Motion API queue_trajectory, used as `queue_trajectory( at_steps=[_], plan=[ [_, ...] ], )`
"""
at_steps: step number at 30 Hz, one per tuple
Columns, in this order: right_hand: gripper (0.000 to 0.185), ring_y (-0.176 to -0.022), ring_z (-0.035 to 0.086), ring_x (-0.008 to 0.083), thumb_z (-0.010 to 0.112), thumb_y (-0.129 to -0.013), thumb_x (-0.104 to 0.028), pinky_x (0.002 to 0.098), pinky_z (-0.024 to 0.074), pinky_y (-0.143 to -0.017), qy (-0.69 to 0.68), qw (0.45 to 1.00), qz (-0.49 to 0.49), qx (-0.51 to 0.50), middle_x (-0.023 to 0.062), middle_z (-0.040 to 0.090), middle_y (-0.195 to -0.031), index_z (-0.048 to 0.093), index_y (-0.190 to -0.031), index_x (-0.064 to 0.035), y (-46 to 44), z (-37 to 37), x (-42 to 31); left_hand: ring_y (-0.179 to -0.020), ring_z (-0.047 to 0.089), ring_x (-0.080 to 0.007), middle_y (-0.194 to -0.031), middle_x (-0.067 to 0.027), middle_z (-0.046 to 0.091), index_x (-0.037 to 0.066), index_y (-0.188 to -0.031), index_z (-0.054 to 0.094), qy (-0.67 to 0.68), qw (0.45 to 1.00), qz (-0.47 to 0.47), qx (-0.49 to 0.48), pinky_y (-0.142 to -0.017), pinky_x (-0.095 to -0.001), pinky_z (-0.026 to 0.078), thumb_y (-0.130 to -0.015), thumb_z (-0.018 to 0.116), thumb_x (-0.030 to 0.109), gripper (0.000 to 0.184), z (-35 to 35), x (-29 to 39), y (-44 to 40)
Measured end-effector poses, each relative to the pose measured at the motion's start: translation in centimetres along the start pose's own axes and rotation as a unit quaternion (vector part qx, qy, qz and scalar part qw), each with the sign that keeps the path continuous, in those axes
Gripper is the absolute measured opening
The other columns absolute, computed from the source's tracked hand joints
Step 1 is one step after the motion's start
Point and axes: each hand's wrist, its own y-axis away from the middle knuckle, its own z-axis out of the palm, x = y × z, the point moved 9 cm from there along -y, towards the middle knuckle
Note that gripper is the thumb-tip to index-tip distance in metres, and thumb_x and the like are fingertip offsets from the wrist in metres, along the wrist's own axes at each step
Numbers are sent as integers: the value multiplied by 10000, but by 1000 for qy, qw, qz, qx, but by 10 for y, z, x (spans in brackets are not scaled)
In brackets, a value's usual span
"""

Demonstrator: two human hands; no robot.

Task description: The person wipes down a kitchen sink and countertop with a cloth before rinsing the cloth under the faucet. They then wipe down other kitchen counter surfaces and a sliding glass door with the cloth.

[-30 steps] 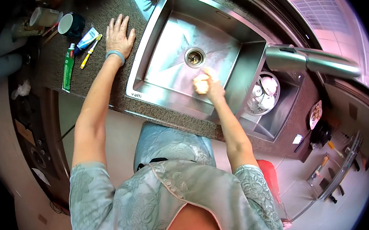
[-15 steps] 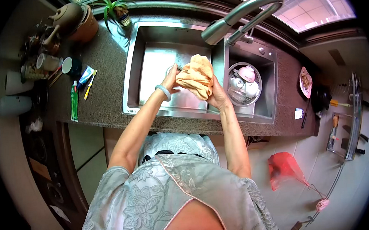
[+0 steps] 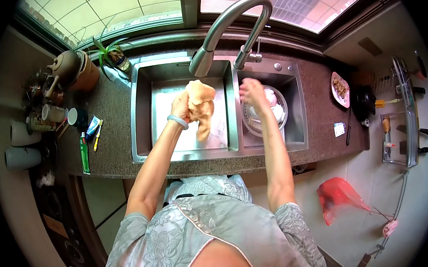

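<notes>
A yellow-orange cloth (image 3: 202, 95) hangs from my left hand (image 3: 181, 106), its lower end dangling over the large basin of the steel sink (image 3: 145, 113). The fingers of this hand are closed on the cloth. My right hand (image 3: 253, 92) is away from the cloth, above the smaller basin and near the base of the faucet (image 3: 239, 62). Motion smears its fingers, and I see nothing clearly held in it. Below it stands a round strainer basket (image 3: 283, 121) with several white and pink dishes inside, partly hidden by my right forearm.
Toothpaste tubes (image 3: 85, 152), a toothbrush (image 3: 98, 135) and a cup (image 3: 77, 117) are on the left counter. A potted plant (image 3: 119, 60) and a clay pot (image 3: 83, 75) stand at the back left. On the right are a plate of food (image 3: 340, 90) and a red bag (image 3: 340, 199).
My right hand has let go of the cloth and moved up over the small basin. The cloth now hangs from my left hand alone. The camera view has tilted up.
</notes>
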Motion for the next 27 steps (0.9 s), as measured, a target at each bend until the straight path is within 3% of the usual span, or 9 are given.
queue_trajectory(
  at_steps=[2, 6, 7, 10, 12, 15, 20, 23, 27],
  plan=[
    [433, -852, 630, 165, 587, -940, -334, 293, 544, -660, 0, 995, -79, 66, 109, 611, -1064, 509, -1247, -38, -45, -42, -26, -855, 676, -197, -1021, -110, 653, 20, -1094, 571, 43, 999, 0, 13, -731, -339, 601, -966, 582, 265, 277, -6, 0, -11],
    [607, -1104, 590, 248, 622, -907, -374, 347, 476, -931, 179, 939, -214, 199, 195, 578, -1261, 473, -1336, 28, -125, -90, -69, -905, 676, -232, -1042, -125, 650, 0, -1134, 544, 148, 986, -59, -40, -796, -353, 604, -975, 560, 286, 328, 25, 9, -2],
    [676, -1235, 517, 291, 623, -899, -392, 357, 388, -1040, 148, 955, -192, 171, 227, 531, -1339, 435, -1369, 55, -136, -83, -73, -948, 667, -245, -1077, -135, 638, -3, -1143, 538, 164, 983, -57, -54, -824, -367, 597, -970, 566, 287, 338, 26, 10, -3],
    [700, -1253, 510, 295, 621, -887, -446, 353, 396, -1035, 201, 943, -203, 171, 234, 535, -1336, 469, -1344, 63, -190, -84, -69, -995, 654, -255, -1118, -147, 623, -8, -1170, 528, 182, 981, -54, -35, -870, -385, 580, -973, 558, 298, 365, 29, 8, -3],
    [611, -1023, 634, 256, 610, -872, -483, 359, 473, -903, 173, 961, -199, 80, 160, 683, -1083, 595, -1202, 31, -213, -70, -65, -1071, 628, -284, -1158, -175, 605, -21, -1218, 503, 178, 980, -62, -66, -934, -412, 548, -1003, 462, 372, 450, 36, 7, -4],
    [529, -864, 670, 237, 616, -840, -472, 360, 498, -822, 292, 921, -149, 208, 127, 707, -887, 626, -1065, 7, -205, -79, -72, -1125, 603, -301, -1237, -176, 573, 13, -1275, 488, 192, 975, -74, -88, -988, -433, 515, -1029, 349, 388, 469, 41, 4, -6],
    [400, -963, 663, 372, 546, -862, -333, 433, 482, -896, 410, 861, -193, 230, 236, 692, -895, 569, -1035, 27, -211, -78, -86, -1001, 657, -253, -1109, -136, 638, 25, -1188, 543, 173, 984, -38, -34, -868, -400, 562, -1009, 441, 338, 375, 27, -3, -17],
    [396, -972, 652, 402, 553, -857, -314, 443, 474, -904, 392, 870, -186, 233, 281, 672, -926, 552, -1012, 50, -199, -74, -84, -942, 660, -215, -1066, -113, 639, 25, -1116, 575, 166, 986, 9, 20, -825, -375, 571, -990, 518, 243, 258, 13, -3, -21],
    [436, -1028, 621, 433, 548, -846, -303, 442, 458, -918, 378, 881, -129, 255, 321, 646, -1005, 524, -1010, 100, -190, -84, -81, -1022, 649, -243, -1136, -116, 624, 42, -1180, 543, 113, 992, 38, 39, -880, -398, 562, -1000, 481, 329, 344, 13, 1, -20]
  ],
)
